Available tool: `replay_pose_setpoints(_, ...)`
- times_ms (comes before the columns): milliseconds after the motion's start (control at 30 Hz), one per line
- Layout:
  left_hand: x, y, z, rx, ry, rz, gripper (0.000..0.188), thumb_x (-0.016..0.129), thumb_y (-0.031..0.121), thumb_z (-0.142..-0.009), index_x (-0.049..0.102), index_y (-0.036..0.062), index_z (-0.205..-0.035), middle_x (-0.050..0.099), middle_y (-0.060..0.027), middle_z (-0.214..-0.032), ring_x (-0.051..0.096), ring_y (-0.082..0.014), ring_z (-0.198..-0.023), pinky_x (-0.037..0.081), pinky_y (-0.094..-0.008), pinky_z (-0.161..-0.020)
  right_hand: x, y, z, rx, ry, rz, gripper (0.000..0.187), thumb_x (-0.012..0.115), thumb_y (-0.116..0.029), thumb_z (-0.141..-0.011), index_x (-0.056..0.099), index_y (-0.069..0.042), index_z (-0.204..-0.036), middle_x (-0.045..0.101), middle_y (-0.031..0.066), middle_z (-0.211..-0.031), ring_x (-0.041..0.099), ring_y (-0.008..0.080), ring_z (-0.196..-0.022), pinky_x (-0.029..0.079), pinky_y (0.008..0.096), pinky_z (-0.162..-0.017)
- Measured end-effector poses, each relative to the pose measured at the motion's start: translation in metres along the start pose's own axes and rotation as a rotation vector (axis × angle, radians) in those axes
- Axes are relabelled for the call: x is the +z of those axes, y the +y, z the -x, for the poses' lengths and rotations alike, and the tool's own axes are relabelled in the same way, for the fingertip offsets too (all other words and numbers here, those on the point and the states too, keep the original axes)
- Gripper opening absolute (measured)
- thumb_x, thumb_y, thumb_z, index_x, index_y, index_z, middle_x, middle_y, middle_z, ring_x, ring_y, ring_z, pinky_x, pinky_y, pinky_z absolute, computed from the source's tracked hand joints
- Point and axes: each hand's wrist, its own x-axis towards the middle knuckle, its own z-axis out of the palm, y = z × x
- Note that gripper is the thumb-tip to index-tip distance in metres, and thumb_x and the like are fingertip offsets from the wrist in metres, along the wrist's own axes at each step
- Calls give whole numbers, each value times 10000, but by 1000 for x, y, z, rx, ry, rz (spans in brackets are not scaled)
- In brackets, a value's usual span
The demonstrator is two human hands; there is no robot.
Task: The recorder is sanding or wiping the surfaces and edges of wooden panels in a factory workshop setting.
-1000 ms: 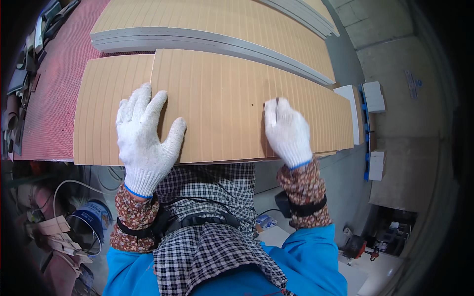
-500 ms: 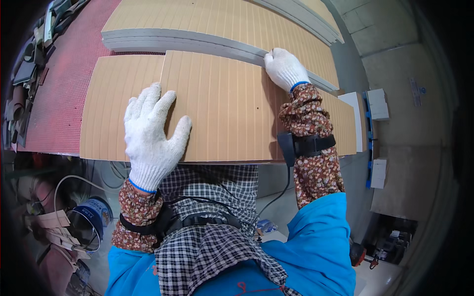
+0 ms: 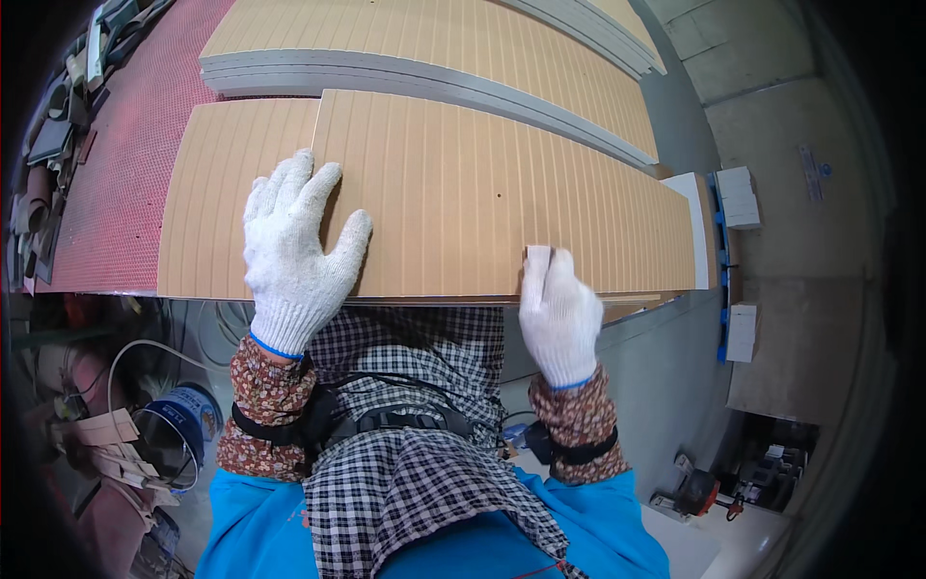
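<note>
A tan grooved panel (image 3: 434,193) lies in front of me, its left edge resting over another tan grooved panel (image 3: 207,212). My left hand (image 3: 294,251), in a white knit glove, presses on these panels near the step between them, fingers stretched and thumb spread. At the near edge of the upper panel is my right hand (image 3: 561,314), gloved the same way and slightly blurred. Its fingers are closed on a small pale flat piece (image 3: 538,254), which sticks up between thumb and forefinger. What the piece is made of cannot be made out.
Beyond lies a stack of grooved panels (image 3: 415,53) with grey edges. Red textured matting (image 3: 116,193) covers the table's left side, with dark scraps (image 3: 43,164) along it. A blue bucket (image 3: 183,425) stands on the floor at left, white boxes (image 3: 739,198) at right.
My right hand has come from the panel's far edge back to its near edge, the pale piece now showing in its fingers. My left hand stays almost in place.
</note>
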Motion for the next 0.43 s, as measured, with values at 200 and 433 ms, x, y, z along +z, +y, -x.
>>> replay_pose_setpoints(200, 6, 1, 8, 17, 7, -18, 508, 783, 241, -873, 683, 21, -1319, 584, -252, -1474, 512, -438, -1387, 360, -524, -1216, 27, -5, 61, 185, 97, -174, 180, 598, -201, -1064, 635, -41, -989, 591, 90, -599, 649, 250, -475, 497, 370, -429)
replay_pose_setpoints(433, 12, -1, 16, 14, -8, -4, 515, 790, 260, -872, 686, 32, -1322, 566, -248, -1496, 488, -438, -1417, 342, -530, -1230, 24, -14, 62, 264, 11, -256, 198, 600, -247, -1074, 656, -58, -1074, 678, 102, -646, 692, 289, -524, 519, 395, -454)
